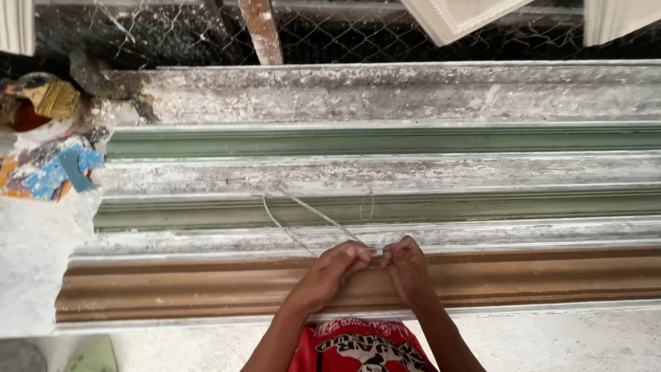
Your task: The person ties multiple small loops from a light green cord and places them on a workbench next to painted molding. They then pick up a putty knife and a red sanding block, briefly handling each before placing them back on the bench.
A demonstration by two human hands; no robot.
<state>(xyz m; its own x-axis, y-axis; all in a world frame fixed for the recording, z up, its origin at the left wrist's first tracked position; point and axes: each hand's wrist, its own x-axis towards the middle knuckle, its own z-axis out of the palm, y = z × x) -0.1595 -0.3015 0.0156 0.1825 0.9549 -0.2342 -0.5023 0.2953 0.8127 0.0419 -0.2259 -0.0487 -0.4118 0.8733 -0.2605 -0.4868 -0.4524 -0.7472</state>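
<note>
1. The left hand [335, 265] and the right hand [405, 265] meet over the upper edge of the brown moulding [172, 286], fingertips almost touching each other.
2. Both hands are pinched together on a thin pale string [320, 215]; the left hand's fingers are curled shut around its end, and the right hand's fingers are closed on the same spot just beside them.
3. From the hands the string runs away from the brown moulding, up and to the left, in two loose strands that cross the nearer green moulding [516, 204] and meet on the white strip beyond it.
4. A small separate loop of string [367, 205] lies on the nearer green moulding, just beyond the hands and to the right of the two strands.
5. The brown moulding lies lengthwise on a plaster-crusted white counter [41, 248], at the edge closest to the person.
6. Beyond the brown moulding lie, in order, the nearer green moulding, a second green moulding [385, 140] and a wide grey-white plaster slab [413, 93], all parallel to it.
7. Past the left end of the brown moulding and further back sit blue and orange paint-stained scraps [51, 169] and a yellow-bristled brush [56, 100].
8. Behind everything, farthest from the brown moulding, runs wire mesh [344, 38].
</note>
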